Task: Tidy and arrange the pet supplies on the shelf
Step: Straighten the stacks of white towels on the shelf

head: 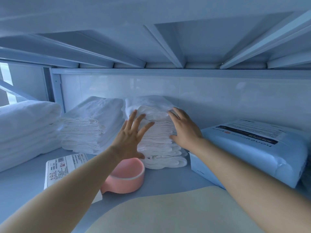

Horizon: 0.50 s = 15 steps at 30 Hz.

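While both hands are spread flat with straight fingers and grasp nothing, they frame the middle stack of folded white cloths point(158, 148) that stands far back on the shelf point(168, 179), against the glossy back wall. The left hand point(129, 138) lies against the stack's near face, fingers fanned upward and thumb pointing down toward the pink bowl point(127, 175), which sits just in front of the stack. The right hand point(185, 130) presses on the stack's right side, its fingertips reaching the top corner. To the left stands a second stack of white cloths point(90, 125), close beside the first, and farther left a bulkier folded white pile point(25, 128). A white labelled packet point(62, 167) (barcode showing, print too small to read) lies near the bowl's left, partly under the left forearm. On the right rests a blue wrapped package point(252, 152), just beside the right wrist.
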### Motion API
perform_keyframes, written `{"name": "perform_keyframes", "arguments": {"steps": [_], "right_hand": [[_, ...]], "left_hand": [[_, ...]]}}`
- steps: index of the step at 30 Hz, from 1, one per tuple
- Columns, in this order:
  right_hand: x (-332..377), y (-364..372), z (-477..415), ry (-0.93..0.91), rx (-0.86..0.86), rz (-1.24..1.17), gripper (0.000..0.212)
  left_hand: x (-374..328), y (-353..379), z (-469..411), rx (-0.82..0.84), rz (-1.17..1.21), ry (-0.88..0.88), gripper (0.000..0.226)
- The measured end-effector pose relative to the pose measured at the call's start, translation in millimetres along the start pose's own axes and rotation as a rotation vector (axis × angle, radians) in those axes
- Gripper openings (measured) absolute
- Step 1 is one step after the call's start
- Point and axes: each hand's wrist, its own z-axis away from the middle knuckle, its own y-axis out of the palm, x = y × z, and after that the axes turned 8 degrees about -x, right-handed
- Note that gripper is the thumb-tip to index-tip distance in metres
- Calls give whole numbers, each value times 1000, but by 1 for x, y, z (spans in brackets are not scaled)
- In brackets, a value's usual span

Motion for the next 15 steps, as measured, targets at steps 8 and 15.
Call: {"name": "perform_keyframes", "arguments": {"steps": [8,15], "right_hand": [[0,13,-25,-8,82,72,110],[0,24,-30,-24,221,-10,136]], "left_hand": [[1,-1,-10,-76,89,-125,134],[-3,4,-17,28,49,-30,146]]}}
